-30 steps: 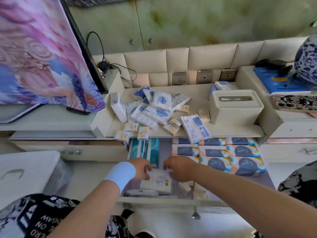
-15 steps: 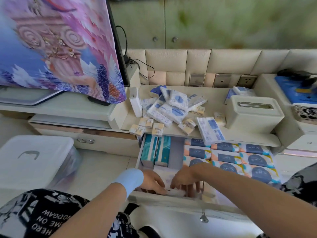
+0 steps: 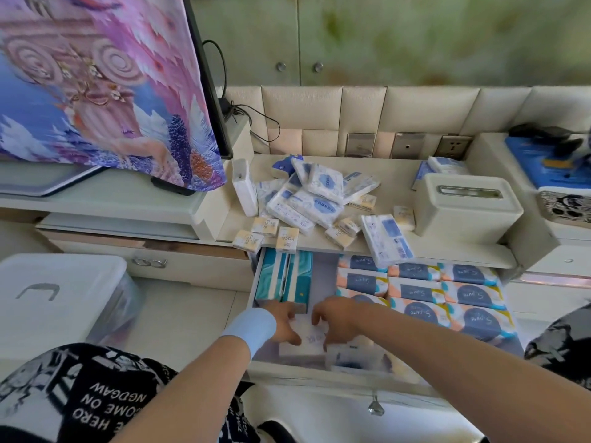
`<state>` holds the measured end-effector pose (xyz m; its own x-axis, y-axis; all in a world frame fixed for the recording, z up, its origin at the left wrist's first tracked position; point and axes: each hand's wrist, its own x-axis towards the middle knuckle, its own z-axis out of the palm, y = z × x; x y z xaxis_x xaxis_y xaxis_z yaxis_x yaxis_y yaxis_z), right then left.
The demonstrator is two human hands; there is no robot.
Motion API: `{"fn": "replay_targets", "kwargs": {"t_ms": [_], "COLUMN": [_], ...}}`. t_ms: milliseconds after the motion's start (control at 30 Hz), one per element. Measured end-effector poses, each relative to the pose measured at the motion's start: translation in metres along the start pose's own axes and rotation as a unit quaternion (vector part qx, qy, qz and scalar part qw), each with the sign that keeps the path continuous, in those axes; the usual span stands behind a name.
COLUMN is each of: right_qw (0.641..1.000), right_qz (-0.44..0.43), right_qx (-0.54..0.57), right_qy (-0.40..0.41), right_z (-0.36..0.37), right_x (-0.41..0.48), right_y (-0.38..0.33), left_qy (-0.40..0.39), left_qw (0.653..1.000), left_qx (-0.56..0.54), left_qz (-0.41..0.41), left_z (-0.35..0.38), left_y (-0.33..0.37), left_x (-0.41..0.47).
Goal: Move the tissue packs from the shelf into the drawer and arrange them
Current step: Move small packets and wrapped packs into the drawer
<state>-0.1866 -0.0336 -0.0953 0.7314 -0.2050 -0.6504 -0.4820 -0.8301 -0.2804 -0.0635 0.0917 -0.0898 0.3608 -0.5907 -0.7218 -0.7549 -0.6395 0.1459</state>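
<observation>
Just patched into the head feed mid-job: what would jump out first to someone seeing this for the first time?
Both hands, left hand and right hand, press on a white tissue pack at the front of the open drawer. Behind them the drawer holds neat rows of blue-and-orange packs on the right and teal packs on the left. Above, a loose heap of small packs still litters the shelf, beside a white tissue box.

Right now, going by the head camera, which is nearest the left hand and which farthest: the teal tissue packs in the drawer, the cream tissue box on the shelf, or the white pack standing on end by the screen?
1. Teal tissue packs: in the drawer's left side, just beyond the left hand.
2. White pack standing on end: on the shelf's left end, farther back.
3. Cream tissue box: on the shelf, far right.
</observation>
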Motion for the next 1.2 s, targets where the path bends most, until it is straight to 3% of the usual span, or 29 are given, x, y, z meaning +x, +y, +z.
{"fn": "replay_targets", "kwargs": {"t_ms": [67, 233, 333, 633, 767, 900, 1000, 1100, 1200], "right_qw": [0.999, 0.998, 0.999, 0.985, 0.995, 0.994, 0.969, 0.974, 0.992], "right_qz": [0.006, -0.007, -0.007, 0.012, -0.005, -0.033, -0.014, 0.041, 0.074], "right_qx": [-0.013, -0.038, -0.039, -0.166, -0.086, 0.084, 0.241, 0.224, 0.105], "right_qy": [-0.05, 0.047, 0.034, 0.042, 0.043, 0.069, 0.042, 0.009, -0.015], "right_z": [0.005, 0.008, 0.016, 0.024, 0.015, -0.001, -0.006, -0.001, 0.009], "right_x": [0.002, 0.005, 0.005, 0.011, 0.011, 0.007, 0.008, 0.013, 0.018], "right_y": [-0.003, -0.006, -0.006, -0.001, -0.004, -0.013, -0.019, -0.021, -0.019], "left_qy": [0.025, -0.018, -0.029, -0.061, -0.073, -0.017, 0.019, 0.035, 0.03], "left_qw": [0.999, 0.995, 0.991, 0.984, 0.975, 0.984, 0.986, 0.995, 0.997], "left_qx": [-0.012, -0.068, -0.097, -0.169, -0.21, -0.178, -0.165, -0.098, -0.065], "left_qz": [-0.018, -0.071, -0.091, -0.014, 0.003, 0.013, -0.002, -0.006, 0.006], "left_z": [0.01, 0.014, 0.014, 0.006, -0.001, -0.016, -0.03, -0.04, -0.039], "left_y": [0.0, 0.007, 0.003, -0.003, -0.009, -0.018, -0.031, -0.041, -0.045], "left_x": [0.007, 0.01, 0.013, 0.012, 0.008, 0.0, -0.004, -0.009, -0.01]}}
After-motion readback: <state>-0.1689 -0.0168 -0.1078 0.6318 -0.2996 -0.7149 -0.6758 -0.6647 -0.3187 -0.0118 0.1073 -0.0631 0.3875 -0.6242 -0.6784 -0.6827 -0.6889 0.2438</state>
